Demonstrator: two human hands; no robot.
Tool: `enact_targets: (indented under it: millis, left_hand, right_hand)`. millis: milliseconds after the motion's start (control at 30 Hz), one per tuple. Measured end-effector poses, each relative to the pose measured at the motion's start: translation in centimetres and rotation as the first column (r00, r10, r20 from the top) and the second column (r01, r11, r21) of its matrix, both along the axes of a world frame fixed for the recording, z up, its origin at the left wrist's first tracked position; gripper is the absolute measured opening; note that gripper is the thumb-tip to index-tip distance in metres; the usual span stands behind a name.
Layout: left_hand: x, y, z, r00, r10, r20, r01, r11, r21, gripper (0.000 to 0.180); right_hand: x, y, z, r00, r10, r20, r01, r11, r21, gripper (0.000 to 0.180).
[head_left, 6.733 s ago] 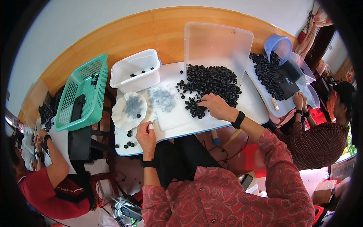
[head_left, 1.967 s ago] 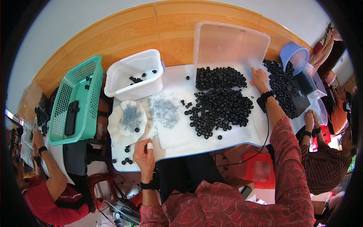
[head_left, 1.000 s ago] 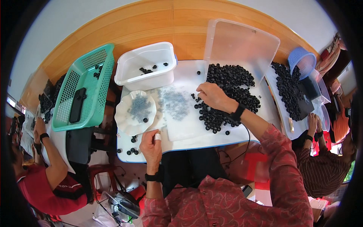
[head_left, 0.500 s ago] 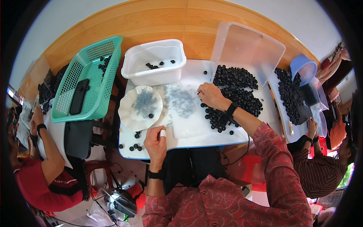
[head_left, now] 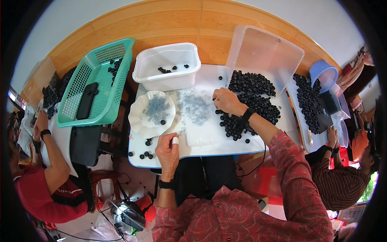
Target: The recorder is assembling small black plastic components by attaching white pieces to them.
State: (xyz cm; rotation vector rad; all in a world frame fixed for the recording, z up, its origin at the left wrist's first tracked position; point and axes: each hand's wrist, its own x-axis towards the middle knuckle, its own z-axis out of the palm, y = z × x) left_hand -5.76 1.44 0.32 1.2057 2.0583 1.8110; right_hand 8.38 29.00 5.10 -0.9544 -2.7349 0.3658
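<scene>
My left hand (head_left: pixel 167 154) is closed in a loose fist at the table's front edge, white tape round its thumb; whatever its fingers may hold is hidden. My right hand (head_left: pixel 228 101) is at the left side of the heap of small black round parts (head_left: pixel 262 109). Its thumb and forefinger pinch a small black part (head_left: pixel 214 99), only partly visible. Between the hands lies a spread of tiny clear bits (head_left: pixel 195 107). More of these bits and one black part (head_left: pixel 163 122) sit on a white wavy-edged plate (head_left: pixel 137 125), beyond my left hand.
A white tub (head_left: pixel 165 80) with a few black parts stands behind the plate. The green basket (head_left: pixel 107 115) is at the left, and a clear bin (head_left: pixel 266 52) leans behind the heap. Loose black parts (head_left: pixel 146 154) lie by the front left edge. Co-workers sit on both sides.
The whole view has shifted slightly to the right. Both hands keep nearly the same pose, the right still pinching at the heap's left side.
</scene>
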Motion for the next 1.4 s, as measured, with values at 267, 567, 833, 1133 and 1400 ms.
enact_targets:
  millis: [267, 567, 833, 1133, 1400]
  left_hand:
    - [0.1, 0.0, 0.2, 1.000, 0.003, 0.005, -0.003, 1.000, 0.013, 0.016]
    - [0.1, 0.0, 0.1, 1.000, 0.000, 0.010, 0.000, 1.000, -0.008, 0.016]
    - [0.0, 0.0, 0.1, 1.000, 0.006, -0.010, -0.006, 1.000, -0.017, 0.016]
    - [-0.2, 0.0, -0.3, 0.999, -0.002, -0.041, 0.003, 1.000, 0.011, 0.019]
    - [0.2, 0.1, 0.0, 1.000, -0.015, -0.011, 0.015, 0.999, -0.034, 0.018]
  right_hand:
    - [3.1, 0.3, 3.3, 0.993, -0.021, 0.117, 0.029, 0.997, -0.069, 0.017]
    - [3.1, -0.8, 1.3, 0.973, 0.215, -0.079, -0.215, 0.977, 0.008, 0.021]
    - [4.5, -1.4, 1.7, 0.970, 0.225, 0.093, -0.226, 0.974, 0.006, 0.012]
    - [6.9, -1.5, 2.5, 0.976, 0.207, 0.073, -0.212, 0.975, 0.061, 0.009]
    - [9.8, -2.1, 3.5, 0.987, 0.153, 0.050, -0.157, 0.983, 0.095, 0.006]
